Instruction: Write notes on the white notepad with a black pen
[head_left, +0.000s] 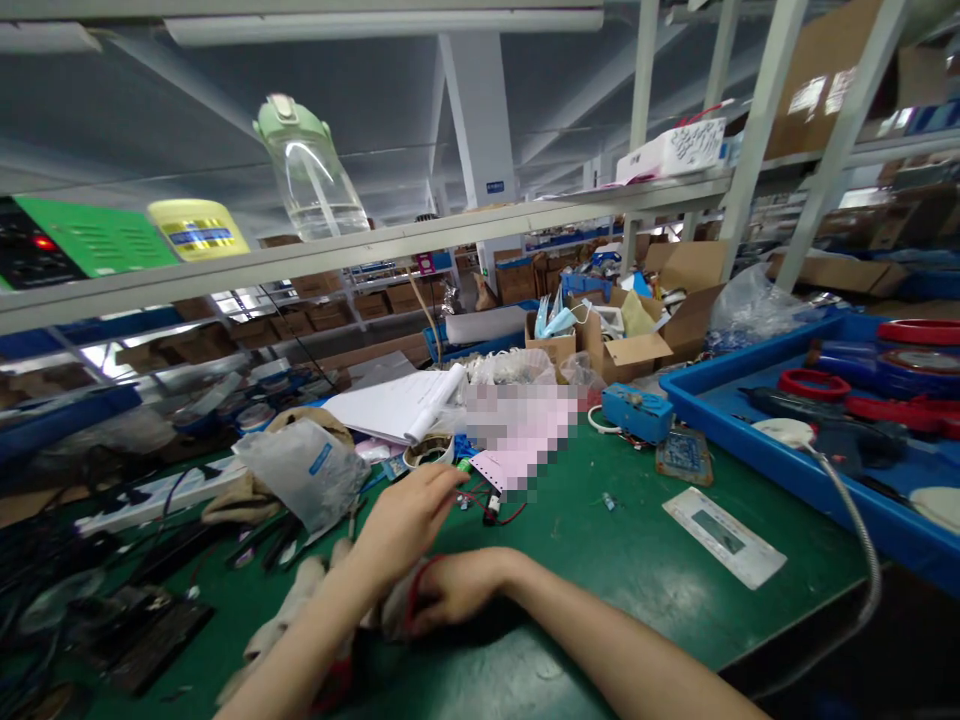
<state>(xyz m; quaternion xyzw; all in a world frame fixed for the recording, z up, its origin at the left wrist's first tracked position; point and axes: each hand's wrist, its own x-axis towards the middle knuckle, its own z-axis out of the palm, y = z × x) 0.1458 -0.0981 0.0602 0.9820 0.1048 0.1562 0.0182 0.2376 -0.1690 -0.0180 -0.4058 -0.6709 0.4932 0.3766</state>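
Note:
My left hand is held over the green tabletop, palm down, with its fingers stretched forward and nothing seen in them. Just behind and below it, my right hand is at the red-edged cuff of a greyish work glove. Its fingers are partly hidden at the cuff; the thumb side shows curled against it. A second pale work glove lies under my left forearm, its red edge partly covered. Ahead of my left fingertips are thin red and black wires with a small connector, and a pink sheet.
A blue tray with red and blue parts stands on the right, beside a flat label panel and a blue box. Leftward lie a plastic bag, a power strip and dark tools. A shelf crosses above, holding a bottle.

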